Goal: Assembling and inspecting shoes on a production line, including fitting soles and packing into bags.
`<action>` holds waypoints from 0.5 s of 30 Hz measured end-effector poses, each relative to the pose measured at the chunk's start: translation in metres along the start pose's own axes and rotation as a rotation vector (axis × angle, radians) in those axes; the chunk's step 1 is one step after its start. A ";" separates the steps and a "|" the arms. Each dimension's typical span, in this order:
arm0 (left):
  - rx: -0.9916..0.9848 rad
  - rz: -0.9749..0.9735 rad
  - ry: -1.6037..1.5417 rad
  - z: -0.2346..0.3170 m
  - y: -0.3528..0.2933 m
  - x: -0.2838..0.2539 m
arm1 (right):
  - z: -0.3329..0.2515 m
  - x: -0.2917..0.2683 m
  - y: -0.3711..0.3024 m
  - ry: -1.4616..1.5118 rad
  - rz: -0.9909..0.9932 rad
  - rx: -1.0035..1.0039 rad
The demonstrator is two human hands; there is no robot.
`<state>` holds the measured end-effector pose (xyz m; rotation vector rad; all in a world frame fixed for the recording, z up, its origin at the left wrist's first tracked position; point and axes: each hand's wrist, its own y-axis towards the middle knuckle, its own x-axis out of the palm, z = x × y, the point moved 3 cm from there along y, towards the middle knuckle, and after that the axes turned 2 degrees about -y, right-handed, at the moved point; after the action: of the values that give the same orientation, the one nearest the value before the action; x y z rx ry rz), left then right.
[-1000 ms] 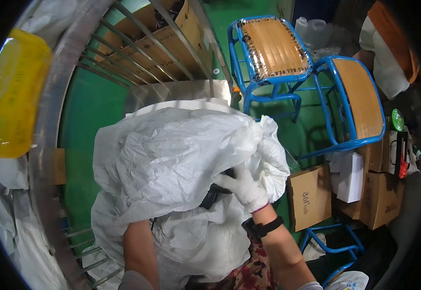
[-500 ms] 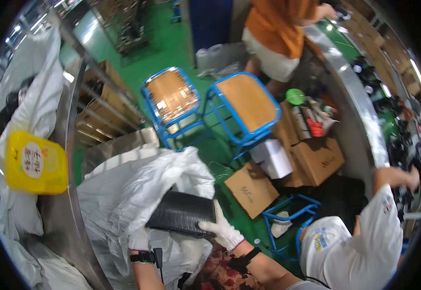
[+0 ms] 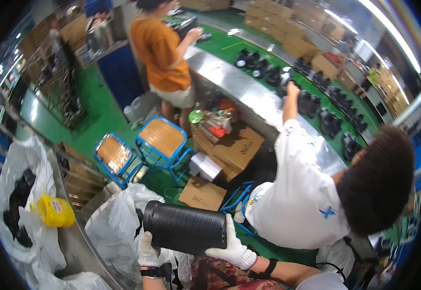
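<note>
A thick black bundle [image 3: 186, 228], ribbed like many thin curved pieces nested in a stack, is held level in front of me. What its pieces are I cannot make out. My left hand [image 3: 148, 250], in a white knit glove, grips its left end from below, with some fingers hidden behind it. At the other end my right hand [image 3: 234, 245], gloved the same way, is closed on the stack with the thumb along its lower edge. Just left of and beneath the bundle lies a large white plastic sack [image 3: 111, 224], its mouth gathered open.
A yellow jug [image 3: 55, 211] stands on the metal ledge to the left, by another sack [image 3: 12, 241] holding black items. Blue-framed stools [image 3: 161, 137] and cardboard boxes [image 3: 203, 193] occupy the green floor. To the right, a co-worker in white [image 3: 293, 198] sits at a conveyor [image 3: 249, 77] lined with black shoes.
Both hands have lifted the black stack up out of the sack's mouth and toward me. My view has swung right and up, bringing the conveyor and the seated co-worker's head into sight.
</note>
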<state>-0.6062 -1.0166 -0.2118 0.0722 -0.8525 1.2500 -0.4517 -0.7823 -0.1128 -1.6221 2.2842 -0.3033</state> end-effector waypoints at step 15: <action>-0.032 -0.961 0.134 0.055 0.078 0.438 | -0.096 -0.091 -0.225 -0.105 0.608 -0.484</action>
<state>-0.6761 -0.6658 0.0590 0.3281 -0.5914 0.3317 -0.2635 -0.7727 0.0685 -0.9871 2.7529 0.4984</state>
